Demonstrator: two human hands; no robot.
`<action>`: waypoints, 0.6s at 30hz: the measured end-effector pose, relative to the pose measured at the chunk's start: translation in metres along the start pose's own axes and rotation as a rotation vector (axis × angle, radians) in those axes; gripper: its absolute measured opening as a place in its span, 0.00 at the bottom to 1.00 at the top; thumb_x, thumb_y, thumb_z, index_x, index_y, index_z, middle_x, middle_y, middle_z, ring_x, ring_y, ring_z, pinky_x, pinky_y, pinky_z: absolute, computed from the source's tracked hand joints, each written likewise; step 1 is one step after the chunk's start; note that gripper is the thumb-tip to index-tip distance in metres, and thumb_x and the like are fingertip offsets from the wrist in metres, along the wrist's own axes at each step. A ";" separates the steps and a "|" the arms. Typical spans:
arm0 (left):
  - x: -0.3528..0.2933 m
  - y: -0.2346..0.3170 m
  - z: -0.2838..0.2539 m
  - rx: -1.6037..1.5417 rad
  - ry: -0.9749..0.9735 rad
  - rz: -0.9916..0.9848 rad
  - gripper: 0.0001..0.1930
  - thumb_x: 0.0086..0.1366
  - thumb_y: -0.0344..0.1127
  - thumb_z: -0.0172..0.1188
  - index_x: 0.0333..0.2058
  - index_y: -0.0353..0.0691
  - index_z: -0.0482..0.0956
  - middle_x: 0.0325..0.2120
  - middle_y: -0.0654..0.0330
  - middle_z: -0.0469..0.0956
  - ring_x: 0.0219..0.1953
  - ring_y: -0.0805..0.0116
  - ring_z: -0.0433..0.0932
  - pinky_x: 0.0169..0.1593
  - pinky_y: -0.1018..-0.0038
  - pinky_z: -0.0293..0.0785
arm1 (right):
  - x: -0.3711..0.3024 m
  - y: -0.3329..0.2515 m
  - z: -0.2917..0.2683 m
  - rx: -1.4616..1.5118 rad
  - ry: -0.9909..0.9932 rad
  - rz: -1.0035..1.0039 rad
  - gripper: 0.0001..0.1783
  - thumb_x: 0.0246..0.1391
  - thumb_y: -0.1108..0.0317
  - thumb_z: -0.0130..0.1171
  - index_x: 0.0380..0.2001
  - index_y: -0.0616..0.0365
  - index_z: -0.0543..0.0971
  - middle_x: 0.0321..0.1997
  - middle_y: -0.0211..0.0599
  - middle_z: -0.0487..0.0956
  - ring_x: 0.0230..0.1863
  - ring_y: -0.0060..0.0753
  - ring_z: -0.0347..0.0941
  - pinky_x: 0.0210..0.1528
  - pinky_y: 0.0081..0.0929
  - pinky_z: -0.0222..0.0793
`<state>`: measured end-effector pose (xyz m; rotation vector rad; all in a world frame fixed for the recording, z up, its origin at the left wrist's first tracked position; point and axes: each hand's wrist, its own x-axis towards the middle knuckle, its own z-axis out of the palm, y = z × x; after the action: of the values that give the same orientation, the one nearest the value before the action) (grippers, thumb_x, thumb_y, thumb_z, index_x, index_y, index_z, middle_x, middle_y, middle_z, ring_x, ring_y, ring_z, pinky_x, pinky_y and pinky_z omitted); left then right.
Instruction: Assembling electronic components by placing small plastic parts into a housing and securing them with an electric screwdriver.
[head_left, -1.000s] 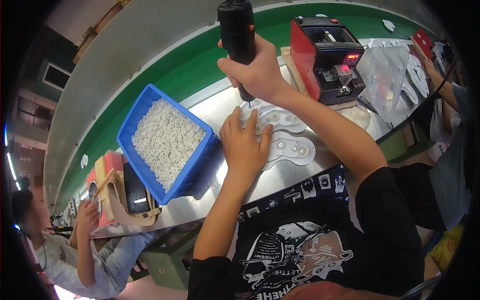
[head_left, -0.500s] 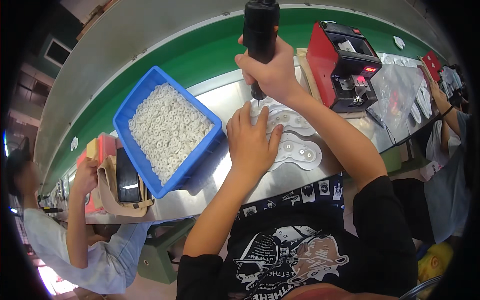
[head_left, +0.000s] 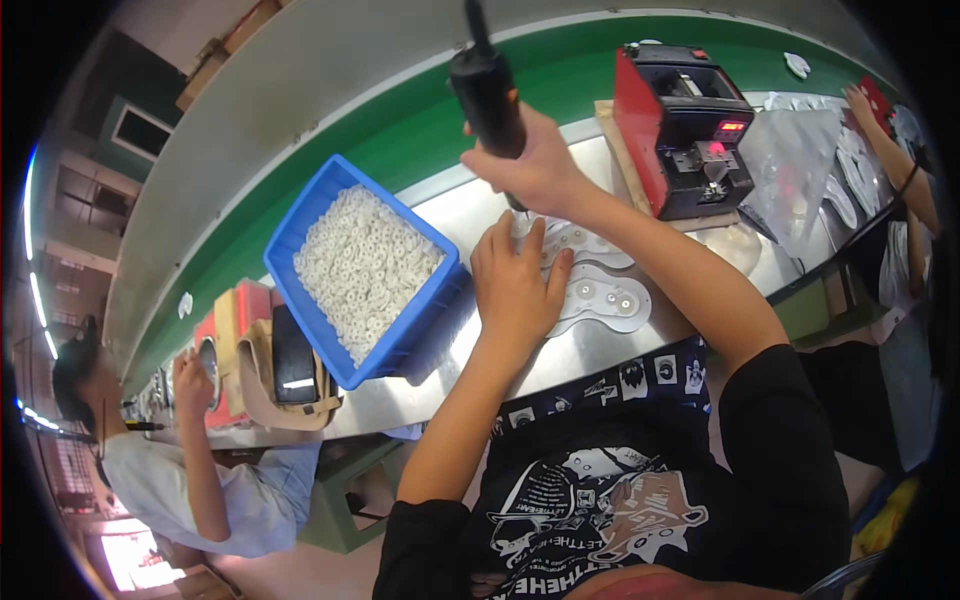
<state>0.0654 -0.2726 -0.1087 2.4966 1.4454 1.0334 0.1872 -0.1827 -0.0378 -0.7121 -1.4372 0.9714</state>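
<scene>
My right hand [head_left: 540, 168] is wrapped round a black electric screwdriver [head_left: 488, 95], held nearly upright and tilted a little. Its tip points down at white plastic housings on the metal bench, just beyond my left fingertips; whether it touches a screw is hard to see. My left hand [head_left: 516, 285] lies flat with fingers spread, pressing on the far pieces. The nearest white housing [head_left: 612, 312] is peanut-shaped with small round metal discs, and another housing [head_left: 590, 245] lies behind it, partly under my right forearm.
A blue bin [head_left: 420, 330] full of small white ring-shaped parts stands left of my left hand. Right of the housings sits a red-and-black machine [head_left: 690, 140] with a lit display, beside a clear plastic bag [head_left: 790, 170]. Co-workers sit at both sides; a dark phone [head_left: 293, 355] lies at left.
The view has shifted, so the bench things sit slightly differently. The screwdriver's top leans further left. My left hand stays spread over the housings.
</scene>
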 end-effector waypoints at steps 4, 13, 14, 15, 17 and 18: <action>-0.002 -0.001 0.006 -0.013 -0.002 0.067 0.25 0.66 0.47 0.64 0.54 0.33 0.81 0.59 0.35 0.70 0.60 0.36 0.68 0.64 0.50 0.63 | 0.004 0.012 0.000 0.057 -0.027 -0.052 0.22 0.53 0.73 0.70 0.51 0.59 0.77 0.27 0.27 0.77 0.23 0.16 0.73 0.27 0.20 0.69; -0.003 -0.004 0.004 0.052 0.008 0.034 0.26 0.65 0.48 0.66 0.55 0.36 0.81 0.60 0.36 0.70 0.61 0.38 0.69 0.63 0.50 0.64 | -0.062 -0.123 -0.053 0.162 0.132 -0.283 0.18 0.56 0.80 0.64 0.49 0.67 0.73 0.21 0.29 0.72 0.16 0.18 0.66 0.21 0.22 0.63; -0.002 -0.004 0.004 0.052 0.009 0.028 0.26 0.65 0.48 0.66 0.55 0.36 0.81 0.60 0.36 0.70 0.61 0.38 0.69 0.63 0.50 0.64 | -0.083 -0.127 -0.064 0.141 0.111 -0.196 0.18 0.54 0.82 0.63 0.48 0.66 0.72 0.22 0.29 0.72 0.15 0.19 0.66 0.19 0.23 0.63; 0.000 -0.003 0.004 0.044 -0.016 0.023 0.26 0.65 0.48 0.66 0.55 0.35 0.81 0.60 0.36 0.70 0.61 0.38 0.68 0.63 0.50 0.64 | -0.105 -0.127 -0.074 0.139 0.101 -0.103 0.20 0.53 0.84 0.62 0.48 0.65 0.70 0.21 0.29 0.71 0.15 0.20 0.67 0.19 0.23 0.64; -0.001 -0.003 0.000 0.041 -0.039 -0.012 0.26 0.65 0.47 0.66 0.55 0.34 0.81 0.61 0.35 0.70 0.62 0.38 0.68 0.64 0.49 0.64 | -0.148 -0.126 -0.085 0.097 0.154 0.073 0.21 0.52 0.83 0.61 0.49 0.64 0.69 0.22 0.31 0.71 0.15 0.21 0.67 0.19 0.23 0.67; 0.000 -0.007 -0.005 0.037 -0.079 -0.030 0.26 0.65 0.47 0.66 0.55 0.33 0.81 0.61 0.35 0.69 0.62 0.37 0.68 0.64 0.49 0.64 | -0.165 -0.116 -0.086 0.185 0.158 0.126 0.21 0.51 0.83 0.61 0.48 0.64 0.68 0.21 0.32 0.71 0.15 0.22 0.67 0.20 0.24 0.69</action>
<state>0.0577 -0.2701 -0.1072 2.5020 1.4880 0.9006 0.3042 -0.3677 -0.0185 -0.7322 -1.1597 1.1047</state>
